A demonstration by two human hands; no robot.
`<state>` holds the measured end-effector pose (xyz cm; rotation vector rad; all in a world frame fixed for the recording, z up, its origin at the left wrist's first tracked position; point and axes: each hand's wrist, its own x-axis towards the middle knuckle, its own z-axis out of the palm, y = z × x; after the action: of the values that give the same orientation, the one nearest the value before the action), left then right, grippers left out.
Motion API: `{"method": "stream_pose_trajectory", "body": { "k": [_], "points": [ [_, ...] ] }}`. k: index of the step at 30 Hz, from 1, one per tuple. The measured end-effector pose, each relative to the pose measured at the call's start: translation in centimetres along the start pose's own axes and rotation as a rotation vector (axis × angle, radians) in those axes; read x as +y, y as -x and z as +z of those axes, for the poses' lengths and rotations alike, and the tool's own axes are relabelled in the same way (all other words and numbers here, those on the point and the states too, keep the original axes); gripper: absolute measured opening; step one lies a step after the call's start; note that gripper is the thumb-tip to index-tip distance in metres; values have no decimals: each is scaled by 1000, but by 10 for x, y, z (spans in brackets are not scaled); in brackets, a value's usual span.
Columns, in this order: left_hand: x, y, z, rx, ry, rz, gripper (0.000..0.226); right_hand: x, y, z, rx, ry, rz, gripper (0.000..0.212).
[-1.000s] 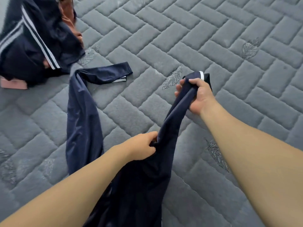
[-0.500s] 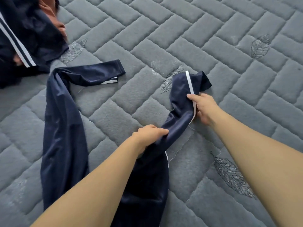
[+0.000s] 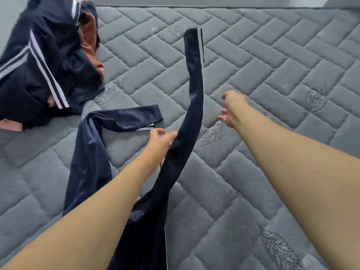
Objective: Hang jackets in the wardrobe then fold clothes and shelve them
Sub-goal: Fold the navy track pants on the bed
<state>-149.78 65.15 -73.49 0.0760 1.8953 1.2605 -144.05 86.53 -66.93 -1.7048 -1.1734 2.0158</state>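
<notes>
Item: heap of dark navy clothes [image 3: 44, 63] with white stripes, a rust-orange garment [image 3: 88, 38] and a bit of pink cloth among them, at ten o'clock on the grey quilted mattress [image 3: 272, 61]. Item: navy trousers [image 3: 89, 162], white piping along the seam, spread from six o'clock upward. One leg lies flat on the mattress at eight to nine o'clock, its cuff end folded over to the right. The other leg [image 3: 194, 90] runs in a long curve from the lower middle toward twelve o'clock, cuff at the far end, slightly blurred. Left hand [image 3: 158, 141]: forearm reaches in from seven o'clock, bare, extended forward; the hand sits at centre against the left edge of the curving leg, fingers [image 3: 171, 136] partly straight with tips touching the fabric, not curled round it. Right hand [image 3: 231, 108]: forearm enters from four o'clock, stretched out long toward centre; the hand is blurred, fingers spread and loose, holding nothing, just right of the curving leg and apart from it. Mattress surface: herringbone quilting with stitched leaf motifs.
</notes>
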Motion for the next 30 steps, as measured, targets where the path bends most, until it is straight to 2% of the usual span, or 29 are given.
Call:
{"method": "stream_pose_trajectory", "body": {
  "k": [1, 2, 4, 6, 8, 10, 12, 13, 15, 17, 18, 19, 21, 23, 27, 28, 30],
  "points": [
    [0, -17, 2, 127, -112, -10, 53, 8, -6, 2, 34, 61, 3, 18],
    [-5, -32, 5, 214, -361, -32, 59, 17, -11, 5, 42, 153, -30, 19],
    [-32, -50, 9, 169, -932, -62, 88, 39, -25, 13, -12, 319, -94, 15],
    [-59, -63, 11, 131, -1139, -18, 109, 55, -42, 25, -93, 393, -154, 7],
    [-67, -76, 12, 102, -1144, -26, 118, 59, -62, 35, -142, 409, -200, 10],
    [-66, -82, 7, 87, -1147, -47, 116, 55, -80, 50, -149, 379, -189, 23],
    [-65, -86, 6, 76, -1143, -59, 114, 46, -98, 65, -50, 528, -193, 42],
    [-65, -86, 6, 62, -1129, -69, 115, 42, -104, 71, -10, 658, -208, 42],
    [-65, -82, 7, 53, -1133, -70, 116, 35, -115, 76, -25, 768, -265, 7],
    [-63, -80, 5, 46, -1138, -83, 117, 37, -120, 64, -11, 820, -359, 11],
    [-62, -80, 4, 32, -1139, -88, 117, 42, -120, 49, 55, 881, -402, 6],
    [-61, -80, 3, 20, -1144, -93, 118, 51, -123, 30, 139, 947, -467, 14],
    [-61, -78, 4, 10, -1143, -101, 118, 76, -120, -6, 290, 1133, -583, 45],
    [-59, -79, 4, 5, -1136, -110, 118, 102, -114, -26, 300, 1275, -711, 62],
    [-53, -76, 6, -38, -1095, -152, 108, 125, -121, -33, 384, 1286, -965, 52],
    [-47, -74, 6, 1, -1106, -134, 105, 125, -123, -31, 380, 1268, -988, 49],
    [-28, -72, 16, 209, -1121, 57, 93, 126, -125, -31, 375, 1269, -1012, 48]
  ]
}}
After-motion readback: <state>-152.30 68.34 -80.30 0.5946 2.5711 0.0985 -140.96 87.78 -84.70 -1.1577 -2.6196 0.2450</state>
